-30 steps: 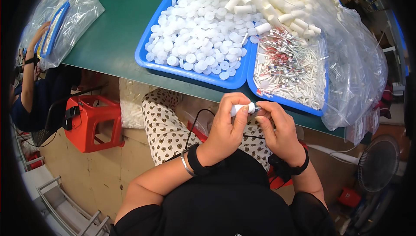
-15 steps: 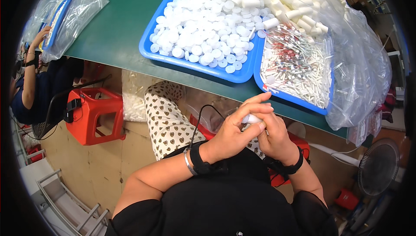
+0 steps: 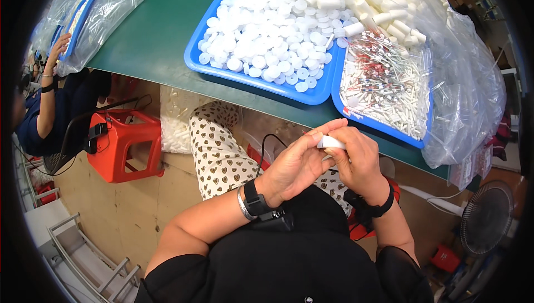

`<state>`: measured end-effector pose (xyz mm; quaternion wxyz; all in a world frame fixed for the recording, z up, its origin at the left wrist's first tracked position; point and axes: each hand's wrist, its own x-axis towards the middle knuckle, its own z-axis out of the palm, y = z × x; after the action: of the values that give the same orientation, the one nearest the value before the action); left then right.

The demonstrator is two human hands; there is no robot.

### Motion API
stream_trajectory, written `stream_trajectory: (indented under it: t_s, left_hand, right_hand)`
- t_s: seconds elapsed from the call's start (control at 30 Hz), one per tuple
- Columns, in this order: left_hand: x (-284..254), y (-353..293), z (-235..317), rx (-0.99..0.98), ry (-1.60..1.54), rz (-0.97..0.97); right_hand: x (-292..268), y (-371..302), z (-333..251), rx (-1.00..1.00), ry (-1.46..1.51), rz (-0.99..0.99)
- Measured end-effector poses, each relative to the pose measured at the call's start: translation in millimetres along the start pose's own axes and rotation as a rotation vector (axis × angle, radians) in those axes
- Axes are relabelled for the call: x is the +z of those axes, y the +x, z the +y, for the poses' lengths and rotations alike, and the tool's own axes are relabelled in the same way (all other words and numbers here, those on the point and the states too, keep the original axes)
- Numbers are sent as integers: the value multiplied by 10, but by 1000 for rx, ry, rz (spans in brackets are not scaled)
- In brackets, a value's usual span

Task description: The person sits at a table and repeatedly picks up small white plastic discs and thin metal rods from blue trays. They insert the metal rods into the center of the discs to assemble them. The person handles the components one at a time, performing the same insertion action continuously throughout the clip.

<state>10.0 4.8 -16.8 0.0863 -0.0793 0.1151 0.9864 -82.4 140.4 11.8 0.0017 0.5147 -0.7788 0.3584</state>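
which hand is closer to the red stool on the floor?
Left. The left hand is nearer the red stool, which stands on the floor further to the person's left. The right hand is beyond the left one. Both grip a small white tube.

Small white plastic tube (image 3: 330, 143), lying roughly level, mostly hidden, pinched between both hands' fingers (image 3: 317, 136)

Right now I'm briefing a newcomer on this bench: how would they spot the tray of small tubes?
Start at the green table, where two blue trays sit side by side at its near edge. The tube tray is the right-hand one, half under a clear plastic bag. It holds thin white and red-tipped tubes, while its neighbour, the cap tray, holds round white caps.
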Motion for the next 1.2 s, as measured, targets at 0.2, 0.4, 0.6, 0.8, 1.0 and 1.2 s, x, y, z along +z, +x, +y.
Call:
stream_trajectory:
  t_s: [0.2, 0.4, 0.6, 0.8, 1.0, 1.2]
  left_hand:
    - [-81, -36, -88, 7, -123, 39]
    - [2, -22, 42, 14, 38, 89]
    - [-80, -33, -91, 20, -44, 57]
    - [-57, -37, -159, 82, -129, 38]
    - [-43, -85, -30, 52, 166, 109]
    - [-89, -139, -86, 58, 208, 135]
  right_hand:
    - [182, -97, -63, 52, -29, -3]
    - [179, -18, -135, 89, -28, 72]
    - [104, -46, -54, -77, -214, -14]
    - [302, -69, -180, 26, -198, 64]
    - [339, -67, -219, 184, 16, 71]
    - [451, -135, -273, 320, 192, 87]
